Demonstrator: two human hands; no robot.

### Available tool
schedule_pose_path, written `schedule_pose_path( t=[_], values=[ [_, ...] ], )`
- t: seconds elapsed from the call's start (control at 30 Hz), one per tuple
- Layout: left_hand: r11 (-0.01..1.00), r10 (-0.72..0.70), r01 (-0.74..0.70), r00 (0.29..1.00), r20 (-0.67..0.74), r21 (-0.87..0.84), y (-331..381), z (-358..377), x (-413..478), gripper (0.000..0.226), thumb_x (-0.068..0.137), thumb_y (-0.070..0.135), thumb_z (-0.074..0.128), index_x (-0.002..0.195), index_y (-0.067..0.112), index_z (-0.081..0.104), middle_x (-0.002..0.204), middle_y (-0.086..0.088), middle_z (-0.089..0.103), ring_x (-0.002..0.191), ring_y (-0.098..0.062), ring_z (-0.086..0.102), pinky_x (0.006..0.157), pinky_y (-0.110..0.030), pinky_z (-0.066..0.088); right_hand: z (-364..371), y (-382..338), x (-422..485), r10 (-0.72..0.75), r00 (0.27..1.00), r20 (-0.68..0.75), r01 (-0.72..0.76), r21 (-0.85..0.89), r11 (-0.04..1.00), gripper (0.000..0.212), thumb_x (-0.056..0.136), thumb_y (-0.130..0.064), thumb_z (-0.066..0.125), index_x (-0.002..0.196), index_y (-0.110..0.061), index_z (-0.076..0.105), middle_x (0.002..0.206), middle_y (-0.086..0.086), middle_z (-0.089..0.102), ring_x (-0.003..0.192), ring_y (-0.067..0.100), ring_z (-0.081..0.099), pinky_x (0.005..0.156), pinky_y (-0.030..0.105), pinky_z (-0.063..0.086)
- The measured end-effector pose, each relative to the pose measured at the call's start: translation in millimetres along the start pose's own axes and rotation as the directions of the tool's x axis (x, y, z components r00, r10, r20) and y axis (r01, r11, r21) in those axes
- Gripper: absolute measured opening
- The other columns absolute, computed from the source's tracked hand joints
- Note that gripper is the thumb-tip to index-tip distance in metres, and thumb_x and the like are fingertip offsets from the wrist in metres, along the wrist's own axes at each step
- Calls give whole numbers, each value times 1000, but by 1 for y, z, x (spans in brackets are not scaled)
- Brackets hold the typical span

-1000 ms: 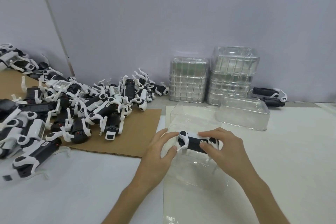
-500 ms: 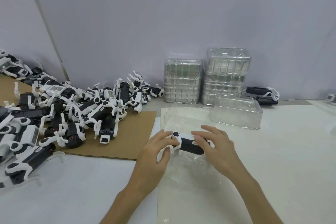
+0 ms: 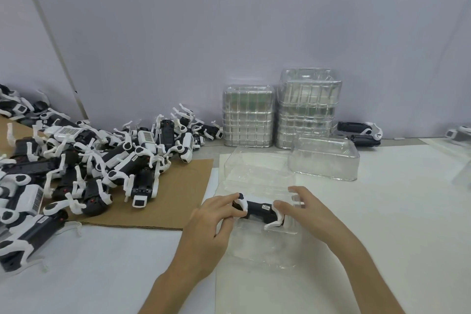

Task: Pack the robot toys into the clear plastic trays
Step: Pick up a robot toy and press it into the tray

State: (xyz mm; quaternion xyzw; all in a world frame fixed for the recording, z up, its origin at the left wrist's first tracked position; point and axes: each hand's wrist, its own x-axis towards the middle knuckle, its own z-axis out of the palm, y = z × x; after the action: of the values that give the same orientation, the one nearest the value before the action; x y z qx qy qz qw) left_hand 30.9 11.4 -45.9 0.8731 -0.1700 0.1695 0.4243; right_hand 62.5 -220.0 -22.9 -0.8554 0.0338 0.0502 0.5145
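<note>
Hands meet over a clear tray (image 3: pixel 267 252) lying on the white table (image 3: pixel 89 283), just right of a cardboard sheet (image 3: pixel 183 194). Between them is a black-and-white robot toy (image 3: pixel 257 209), sitting low in the tray's moulded hollow. Its long axis runs left to right, with the right end a little nearer the person. The rounded white end with a dark spot points left, and a white leg juts toward the person at the right end. The left hand (image 3: pixel 211 224) pinches the left end, forefinger on top and thumb curled below. The right hand (image 3: pixel 313 214) lays its thumb on the right end, its other fingers stretched fairly straight past the toy's far side. Farther left lies a pile of toys (image 3: pixel 89 160). Behind the tray are a loose clear cover (image 3: pixel 323 160) and tray stacks (image 3: pixel 248 116) against the wall.
</note>
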Motion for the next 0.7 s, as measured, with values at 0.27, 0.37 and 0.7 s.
schedule_pose_path(
  t=[0.27,0.37,0.7],
  values=[
    [999,45,-45,999,-19,-2,7,-7,-3,32,97,34,43,116,41,69,120,34,61,121,2,51,96,-14,35,1,1,1,-20,991,-133,24,27,999,57,90,-48,66,140,-32,44,115,-14,53,95,1,54,70,24,42],
    [992,-27,-3,971,-236,-123,8,-9,1,24,98,18,52,108,32,69,108,24,65,100,-3,61,72,-8,43,-4,3,3,-10,992,-128,12,14,1000,56,90,-49,66,140,-34,44,124,-10,55,104,11,57,71,23,42],
    [834,-484,444,873,-50,-327,1,-7,6,23,98,27,58,119,39,55,114,9,53,90,-6,56,75,-30,51,-4,-2,-5,-73,983,-169,40,-192,981,76,83,-54,72,147,-33,37,132,-6,53,118,16,55,95,35,46]
  ],
)
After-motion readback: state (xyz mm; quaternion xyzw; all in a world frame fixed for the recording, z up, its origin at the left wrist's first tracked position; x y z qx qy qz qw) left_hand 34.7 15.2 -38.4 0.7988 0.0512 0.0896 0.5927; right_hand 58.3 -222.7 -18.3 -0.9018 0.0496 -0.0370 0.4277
